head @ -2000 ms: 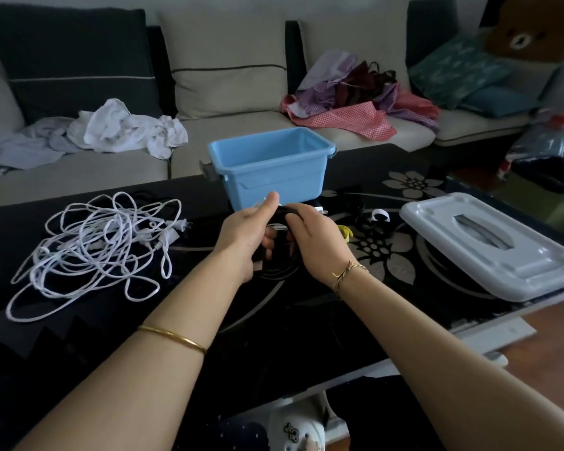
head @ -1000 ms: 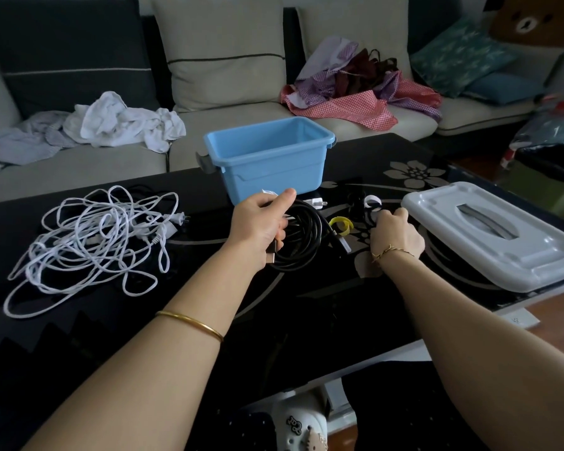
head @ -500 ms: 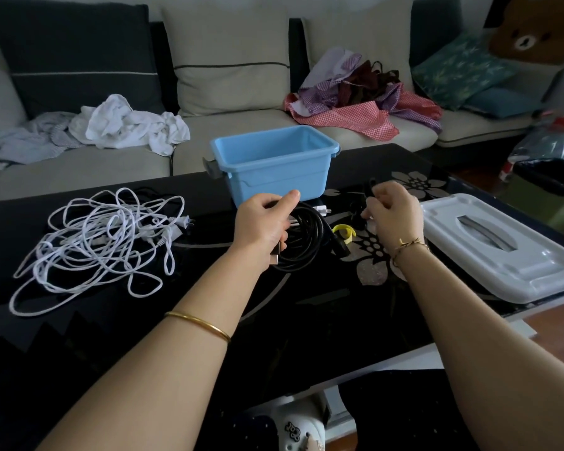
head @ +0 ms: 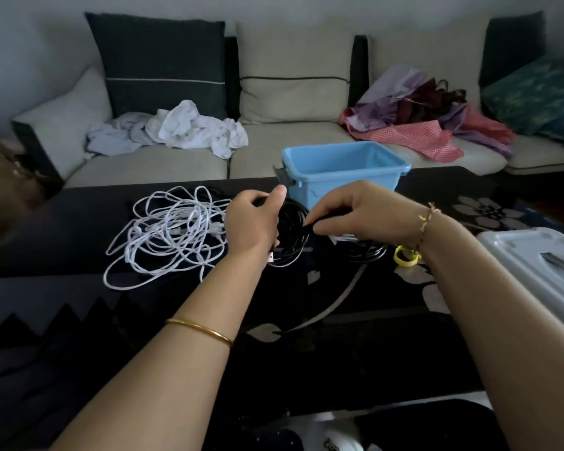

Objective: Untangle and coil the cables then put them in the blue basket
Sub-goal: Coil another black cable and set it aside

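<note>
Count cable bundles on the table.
2: a white tangle lying left of the left hand; a black coil gripped by the left hand, pinched by the right hand. Black loops below the right wrist may be a third.

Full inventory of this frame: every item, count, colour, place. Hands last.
blue basket: 1, blue, far side of table
white cable tangle: 1 heap, white, on table, left of the hands
black cable coil: 1, black, held in front of the basket
second black coil: 1, black, on table below the right wrist
yellow ring: 1, yellow, on table beside the second coil
lid: 1, pale grey, table's right edge
table: 1, black, pale flower pattern
sofa: 1, beige, behind table
white clothes: 1 pile, sofa left
pink and purple clothes: 1 pile, sofa right
left hand: grips the black cable coil
right hand: pinches a black strip at the coil
</note>
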Motion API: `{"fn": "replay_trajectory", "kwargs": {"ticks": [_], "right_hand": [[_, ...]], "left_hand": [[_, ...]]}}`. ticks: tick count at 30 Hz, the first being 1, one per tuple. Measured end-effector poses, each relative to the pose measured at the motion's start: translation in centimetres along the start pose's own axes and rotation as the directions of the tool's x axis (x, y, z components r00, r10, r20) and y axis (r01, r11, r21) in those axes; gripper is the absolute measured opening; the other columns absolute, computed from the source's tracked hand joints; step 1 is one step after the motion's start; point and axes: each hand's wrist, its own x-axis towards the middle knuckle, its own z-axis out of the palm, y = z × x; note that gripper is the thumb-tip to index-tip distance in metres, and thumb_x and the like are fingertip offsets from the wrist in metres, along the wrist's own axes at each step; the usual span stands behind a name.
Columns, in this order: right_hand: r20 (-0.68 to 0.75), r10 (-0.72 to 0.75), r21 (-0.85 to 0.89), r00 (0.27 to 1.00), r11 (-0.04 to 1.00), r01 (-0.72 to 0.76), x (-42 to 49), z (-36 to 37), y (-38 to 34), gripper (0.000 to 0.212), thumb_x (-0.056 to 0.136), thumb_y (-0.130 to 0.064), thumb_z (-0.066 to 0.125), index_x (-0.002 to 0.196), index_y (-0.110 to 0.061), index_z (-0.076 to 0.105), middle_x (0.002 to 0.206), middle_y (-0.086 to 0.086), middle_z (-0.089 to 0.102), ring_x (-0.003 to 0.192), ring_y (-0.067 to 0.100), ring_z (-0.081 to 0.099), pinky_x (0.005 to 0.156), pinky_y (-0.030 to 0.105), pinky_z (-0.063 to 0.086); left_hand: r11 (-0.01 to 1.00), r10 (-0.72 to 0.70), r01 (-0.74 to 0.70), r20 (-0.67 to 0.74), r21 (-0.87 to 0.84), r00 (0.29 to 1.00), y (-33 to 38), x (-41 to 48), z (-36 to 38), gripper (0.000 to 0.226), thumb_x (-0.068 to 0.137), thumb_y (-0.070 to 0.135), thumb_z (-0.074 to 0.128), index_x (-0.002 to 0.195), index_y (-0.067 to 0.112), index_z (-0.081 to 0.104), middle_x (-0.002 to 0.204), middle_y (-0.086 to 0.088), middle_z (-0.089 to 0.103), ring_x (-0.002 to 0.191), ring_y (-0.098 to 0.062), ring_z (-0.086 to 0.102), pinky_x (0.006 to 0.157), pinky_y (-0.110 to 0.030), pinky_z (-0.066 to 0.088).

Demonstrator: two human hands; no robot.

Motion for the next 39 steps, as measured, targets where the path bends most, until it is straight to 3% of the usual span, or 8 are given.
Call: {"fn": "replay_trajectory", "kwargs": {"ticks": [5,8,14,20,26,28,31,39], "right_hand": [[0.034,-0.058,-0.143,0.998,0.988,0.062,3.4,3.2,-1.6,0.011,0.082,-0.014,0.069,0.09,-0.019,0.072,0.079,-0.016,0.063,0.07,-0.01,0.055,0.067,0.003,0.04],[-0.097,-0.054,-0.341,0.994,0.94,0.018,5.1,5.0,-1.8,0.009,0.083,-0.025,0.066,0.091,-0.024,0.07,0.093,-0.008,0.066,0.087,0.007,0.058,0.081,0.029,0.048],[-0.344,-0.052,-0.359,0.938,0.93,-0.081,5.6,8.0,-1.8,0.016,0.085,-0.028,0.063,0.084,-0.02,0.05,0.087,-0.005,0.054,0.084,0.018,0.053,0.064,0.031,0.035],[-0.573,-0.002,-0.236,0.82,0.958,-0.162,5.4,8.4,-2.1,0.031,0.084,-0.026,0.063,0.09,-0.015,0.034,0.096,0.0,0.041,0.071,0.029,0.046,0.057,0.033,0.03],[-0.578,-0.025,-0.415,0.816,0.87,-0.267,5.0,7.9,-1.8,0.029,0.089,-0.03,0.054,0.107,-0.01,0.043,0.108,0.006,0.054,0.086,0.035,0.058,0.06,0.032,0.03],[-0.603,-0.06,-0.44,0.795,0.856,-0.269,4.8,7.6,-1.8,0.029,0.089,-0.028,0.055,0.107,-0.009,0.043,0.107,0.006,0.053,0.083,0.035,0.057,0.059,0.033,0.03],[-0.607,-0.103,-0.474,0.788,0.843,-0.255,4.6,7.6,-1.5,0.026,0.087,-0.024,0.056,0.104,-0.008,0.045,0.103,0.007,0.053,0.077,0.034,0.056,0.057,0.033,0.029],[-0.569,-0.059,-0.345,0.82,0.923,-0.173,4.7,7.2,-1.3,0.042,0.083,-0.023,0.061,0.12,-0.012,0.045,0.115,0.005,0.048,0.086,0.034,0.058,0.068,0.039,0.045]], "left_hand": [[0.999,0.041,-0.04,-0.041,0.038,0.998,-0.5,0.8,-2.3,0.032,0.089,0.038,0.062,0.091,0.006,0.062,0.059,-0.007,0.055,0.033,-0.012,0.042,0.029,-0.014,0.027],[0.997,0.066,-0.064,-0.06,0.039,0.996,-0.6,1.1,-3.3,0.033,0.088,0.039,0.062,0.091,0.005,0.063,0.055,-0.006,0.053,0.033,-0.013,0.043,0.03,-0.016,0.028],[0.992,0.118,-0.112,-0.094,0.064,0.989,-0.9,1.7,-4.0,0.029,0.085,0.045,0.063,0.082,0.016,0.063,0.06,-0.001,0.055,0.048,-0.022,0.052,0.049,-0.031,0.04],[0.977,0.212,-0.211,-0.022,0.017,0.977,-0.3,0.9,-3.3,0.022,0.087,0.035,0.065,0.083,0.012,0.065,0.057,0.003,0.054,0.038,-0.01,0.045,0.049,-0.03,0.041],[0.965,0.249,-0.249,-0.018,-0.075,0.968,0.1,0.3,-2.4,0.021,0.085,0.032,0.068,0.086,0.012,0.064,0.065,0.001,0.058,0.047,-0.01,0.049,0.054,-0.027,0.042],[0.974,0.204,-0.2,0.033,-0.102,0.978,0.4,0.3,-2.3,0.037,0.088,0.033,0.065,0.073,0.0,0.059,0.053,-0.003,0.05,0.037,-0.012,0.042,0.042,-0.023,0.036],[0.99,0.104,-0.09,0.144,-0.105,0.984,0.7,0.0,-2.5,0.048,0.092,0.036,0.06,0.054,0.007,0.049,0.042,-0.001,0.044,0.035,-0.014,0.04,0.04,-0.022,0.037],[0.971,0.099,-0.041,0.238,-0.237,0.966,0.3,0.1,-2.9,0.029,0.095,0.027,0.057,0.072,0.011,0.053,0.042,0.007,0.039,0.035,-0.009,0.034,0.038,-0.021,0.033]]}}
